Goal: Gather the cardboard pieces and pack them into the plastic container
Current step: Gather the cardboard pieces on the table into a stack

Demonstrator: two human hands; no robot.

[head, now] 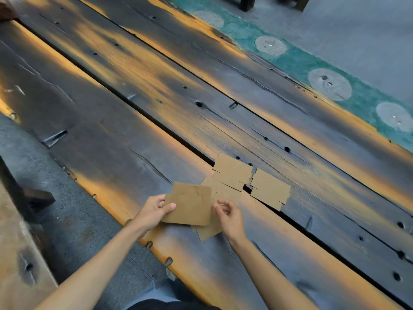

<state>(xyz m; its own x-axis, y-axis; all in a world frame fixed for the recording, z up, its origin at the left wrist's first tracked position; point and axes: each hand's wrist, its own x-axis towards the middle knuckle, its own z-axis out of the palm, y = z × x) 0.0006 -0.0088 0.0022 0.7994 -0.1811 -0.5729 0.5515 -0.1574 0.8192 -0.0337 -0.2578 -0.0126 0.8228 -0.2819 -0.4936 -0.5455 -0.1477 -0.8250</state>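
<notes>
The left hand (154,211) pinched the left edge of a flat cardboard piece (188,203), thumb on top, long axis running across toward the right hand (230,217). That hand's fingers curled at its right edge; whether they gripped it I cannot tell. More cardboard pieces (232,175) lay overlapped just beyond, on the wooden table (134,97), whose near edge ran under the left wrist; open boards stretched beyond.

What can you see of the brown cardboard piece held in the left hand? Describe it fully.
The flat brown cardboard piece is roughly rectangular with a small notch at its upper left corner and faint dark scuffs. The left hand pinches its left edge, thumb on top; the right hand meets its right edge. It overlaps other cardboard pieces on the wooden table.
</notes>
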